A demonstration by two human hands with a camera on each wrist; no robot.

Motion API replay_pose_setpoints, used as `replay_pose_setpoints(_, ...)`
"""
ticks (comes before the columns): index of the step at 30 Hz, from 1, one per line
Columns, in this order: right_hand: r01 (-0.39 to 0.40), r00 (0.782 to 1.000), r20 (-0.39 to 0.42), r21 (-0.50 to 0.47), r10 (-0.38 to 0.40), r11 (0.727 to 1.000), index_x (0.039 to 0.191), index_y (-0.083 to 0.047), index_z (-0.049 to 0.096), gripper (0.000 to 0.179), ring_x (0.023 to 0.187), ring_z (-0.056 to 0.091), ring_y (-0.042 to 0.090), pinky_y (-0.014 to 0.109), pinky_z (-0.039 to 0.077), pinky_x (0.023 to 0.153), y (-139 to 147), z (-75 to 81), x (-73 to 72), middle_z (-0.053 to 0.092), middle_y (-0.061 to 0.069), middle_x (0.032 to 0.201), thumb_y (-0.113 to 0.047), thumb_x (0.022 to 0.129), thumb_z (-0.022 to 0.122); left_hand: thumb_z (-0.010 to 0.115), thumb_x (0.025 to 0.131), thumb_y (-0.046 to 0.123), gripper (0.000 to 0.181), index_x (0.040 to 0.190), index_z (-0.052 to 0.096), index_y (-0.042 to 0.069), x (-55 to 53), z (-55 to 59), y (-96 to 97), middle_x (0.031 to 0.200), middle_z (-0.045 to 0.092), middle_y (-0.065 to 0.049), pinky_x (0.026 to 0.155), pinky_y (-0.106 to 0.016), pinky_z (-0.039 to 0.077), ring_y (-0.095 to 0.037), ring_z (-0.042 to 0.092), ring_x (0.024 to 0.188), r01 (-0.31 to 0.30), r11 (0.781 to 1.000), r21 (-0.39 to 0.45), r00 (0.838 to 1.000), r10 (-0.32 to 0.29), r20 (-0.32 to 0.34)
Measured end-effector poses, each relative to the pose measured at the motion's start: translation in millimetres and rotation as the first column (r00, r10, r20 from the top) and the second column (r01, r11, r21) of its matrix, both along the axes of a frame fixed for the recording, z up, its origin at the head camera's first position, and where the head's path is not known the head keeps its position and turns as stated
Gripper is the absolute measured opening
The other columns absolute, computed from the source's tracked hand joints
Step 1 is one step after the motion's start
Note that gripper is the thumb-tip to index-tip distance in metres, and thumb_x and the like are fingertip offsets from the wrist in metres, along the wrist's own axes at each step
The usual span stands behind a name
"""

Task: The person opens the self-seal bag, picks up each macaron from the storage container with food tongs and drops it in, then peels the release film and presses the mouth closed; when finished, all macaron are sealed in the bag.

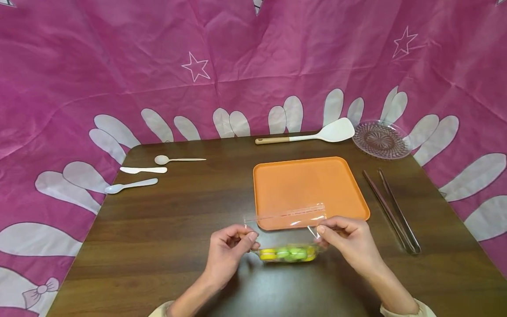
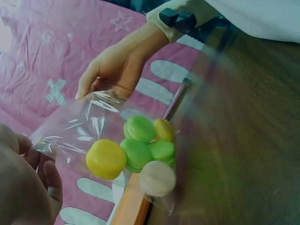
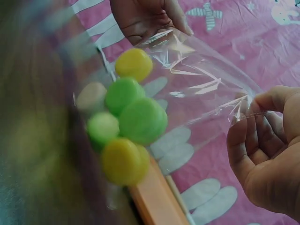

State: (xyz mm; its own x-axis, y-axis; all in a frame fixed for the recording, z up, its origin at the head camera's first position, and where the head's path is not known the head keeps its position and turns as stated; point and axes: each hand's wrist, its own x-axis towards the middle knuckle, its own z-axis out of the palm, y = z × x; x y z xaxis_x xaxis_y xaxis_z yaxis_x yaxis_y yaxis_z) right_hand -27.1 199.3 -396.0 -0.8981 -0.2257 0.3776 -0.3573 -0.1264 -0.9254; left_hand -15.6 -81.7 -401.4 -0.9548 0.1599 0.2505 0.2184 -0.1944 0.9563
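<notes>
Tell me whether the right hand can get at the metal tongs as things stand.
Probably yes, once it lets go: the right hand is holding the clear bag. The tongs lie to its right, with nothing visible in between.

Table (image 1: 190,207) — tray (image 1: 305,185), tongs (image 1: 385,209), plate (image 1: 380,139) — perhaps glass

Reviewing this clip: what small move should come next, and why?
Probably ease the clear bag forward over the orange tray, which lies just beyond: the left hand and right hand both pinch the bag, and the macarons sit low inside.
</notes>
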Motion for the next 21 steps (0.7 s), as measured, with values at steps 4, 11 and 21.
replay_pose_setpoints(4,-0.038,0.999,0.014,0.038,0.038,0.999,0.090,0.011,0.067,0.012,0.066,0.065,0.014,0.027,0.055,0.058,3,-4.1,-1.3,0.070,0.011,0.077,0.017,0.093,0.057,0.065,0.092,-0.007,0.010,0.090,0.064,-0.017,-1.4,0.6,4.4,0.077,0.070,-0.005,0.065,-0.030,0.059,-0.010,0.068,0.066,-0.034,0.999,-0.025,0.999,0.034,0.011)
replay_pose_setpoints(11,-0.005,1.000,-0.020,0.066,0.007,0.998,0.085,0.006,0.067,0.021,0.060,0.062,0.016,0.028,0.052,0.053,0,-3.4,-6.2,0.066,0.011,0.071,0.015,0.096,0.053,0.064,0.094,-0.004,0.012,0.087,0.065,-0.014,-3.9,3.6,7.9,0.075,0.068,-0.003,0.065,-0.030,0.058,-0.011,0.067,0.064,-0.080,0.995,-0.062,0.997,0.081,0.014)
replay_pose_setpoints(21,0.152,0.983,-0.102,-0.019,-0.153,0.988,0.074,0.006,0.066,0.028,0.052,0.058,0.009,0.022,0.045,0.046,-8,-3.0,-3.1,0.067,0.005,0.061,0.021,0.092,0.050,0.062,0.095,-0.002,0.016,0.083,0.065,-0.014,-5.7,6.3,8.6,0.072,0.068,-0.002,0.067,-0.027,0.056,-0.011,0.066,0.064,-0.081,0.996,-0.048,0.996,0.082,0.019)
